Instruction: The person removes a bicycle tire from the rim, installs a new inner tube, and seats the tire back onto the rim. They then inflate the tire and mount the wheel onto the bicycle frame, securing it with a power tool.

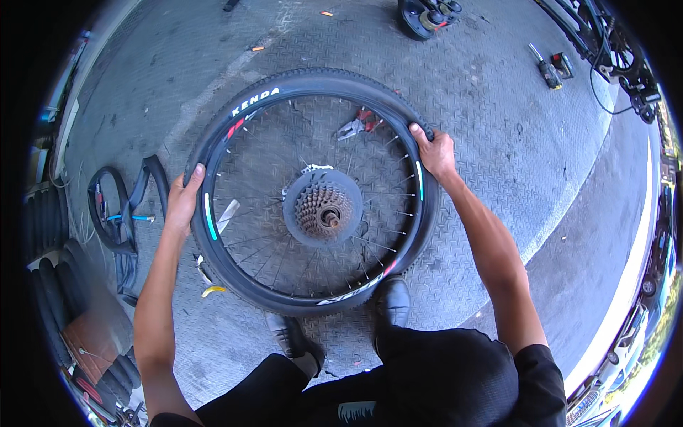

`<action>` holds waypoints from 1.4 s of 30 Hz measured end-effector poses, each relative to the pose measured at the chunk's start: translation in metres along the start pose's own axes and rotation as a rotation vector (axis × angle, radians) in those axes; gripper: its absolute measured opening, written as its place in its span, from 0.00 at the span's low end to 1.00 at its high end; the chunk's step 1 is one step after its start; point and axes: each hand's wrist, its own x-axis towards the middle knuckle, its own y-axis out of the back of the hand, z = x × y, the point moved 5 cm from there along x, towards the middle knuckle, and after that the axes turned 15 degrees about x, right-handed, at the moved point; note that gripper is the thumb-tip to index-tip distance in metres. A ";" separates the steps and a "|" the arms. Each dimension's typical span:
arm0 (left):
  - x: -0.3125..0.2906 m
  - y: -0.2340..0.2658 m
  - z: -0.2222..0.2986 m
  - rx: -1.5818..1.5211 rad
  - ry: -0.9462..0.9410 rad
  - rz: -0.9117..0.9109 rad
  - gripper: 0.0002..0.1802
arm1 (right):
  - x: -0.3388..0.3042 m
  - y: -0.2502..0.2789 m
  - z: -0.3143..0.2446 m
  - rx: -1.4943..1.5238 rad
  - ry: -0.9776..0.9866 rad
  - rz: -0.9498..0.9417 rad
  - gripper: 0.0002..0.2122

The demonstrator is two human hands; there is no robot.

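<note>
A bicycle wheel [420, 206] with a black knobby tyre is held flat in front of me, above the ground near my shoes. Its rusty cassette [320, 203] faces up, with a dark round guard disc behind the cogs. On the tyre's left side my left hand [186, 193] is closed, thumb on top and fingers hidden beneath. My right hand [435, 153] grips the upper right of the tyre the same way, thumb pointing toward the rim. Through the spokes I see red-handled pliers [359, 126] on the ground.
A black inner tube [126, 213] lies at left, beside stacked tyres [60, 285]. A yellow scrap [213, 291] is near the wheel. Tools [551, 69] lie at upper right, close to a bicycle [619, 60]. A dark round container [427, 20] stands at the top. Parked cars [637, 320] line the right.
</note>
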 end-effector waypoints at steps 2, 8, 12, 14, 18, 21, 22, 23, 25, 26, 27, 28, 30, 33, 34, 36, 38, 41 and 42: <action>-0.001 0.001 -0.002 -0.019 0.004 -0.005 0.29 | -0.004 -0.002 -0.006 -0.010 0.014 -0.001 0.41; 0.007 0.002 -0.013 -0.021 -0.109 0.016 0.29 | 0.000 0.002 -0.004 0.031 0.046 -0.039 0.40; 0.008 -0.003 -0.018 0.003 -0.122 0.093 0.29 | -0.013 0.011 -0.013 0.099 -0.038 -0.196 0.40; 0.011 -0.001 -0.032 0.012 -0.137 0.097 0.30 | -0.034 0.017 -0.021 0.167 -0.013 -0.157 0.39; 0.025 0.006 -0.071 -0.032 -0.128 0.157 0.28 | -0.053 0.021 0.005 0.260 -0.089 -0.146 0.36; 0.028 -0.005 -0.067 -0.083 -0.129 0.060 0.25 | -0.051 0.023 0.036 0.350 -0.258 -0.141 0.35; 0.025 -0.011 -0.053 -0.044 -0.148 0.070 0.25 | -0.044 0.022 0.045 0.397 -0.286 -0.157 0.35; 0.021 -0.010 -0.050 -0.033 -0.142 0.082 0.25 | -0.042 0.018 0.039 0.403 -0.289 -0.151 0.35; 0.016 -0.010 -0.046 -0.014 -0.140 0.112 0.26 | -0.049 0.014 0.026 0.421 -0.287 -0.135 0.35; 0.013 -0.011 -0.041 -0.027 -0.142 0.159 0.27 | -0.048 0.014 0.020 0.389 -0.222 -0.135 0.35; 0.013 -0.008 -0.044 0.000 -0.133 0.136 0.28 | -0.043 0.019 0.018 0.198 -0.164 -0.139 0.36; 0.012 -0.007 -0.037 0.038 -0.156 0.144 0.30 | -0.035 0.022 0.008 0.119 0.026 -0.105 0.37; 0.010 -0.006 -0.024 0.115 -0.203 0.158 0.34 | -0.020 0.014 -0.033 0.104 0.203 -0.119 0.40; 0.019 -0.004 -0.004 0.070 -0.218 0.065 0.37 | 0.023 -0.006 -0.103 -0.104 0.231 -0.340 0.41; 0.021 -0.006 0.006 0.033 -0.182 -0.020 0.37 | 0.036 -0.009 -0.098 -0.054 0.240 -0.373 0.41; 0.025 -0.002 0.033 0.117 -0.279 -0.124 0.40 | 0.042 -0.009 -0.087 -0.087 0.245 -0.331 0.41; 0.027 0.001 0.053 0.339 -0.450 0.110 0.41 | 0.041 -0.016 -0.086 -0.066 0.178 -0.328 0.40; 0.025 -0.008 0.074 0.435 -0.457 0.190 0.40 | 0.043 -0.021 -0.082 0.007 0.096 -0.336 0.40; 0.028 -0.009 0.075 0.388 -0.395 0.098 0.40 | 0.046 -0.023 -0.078 0.003 0.086 -0.336 0.40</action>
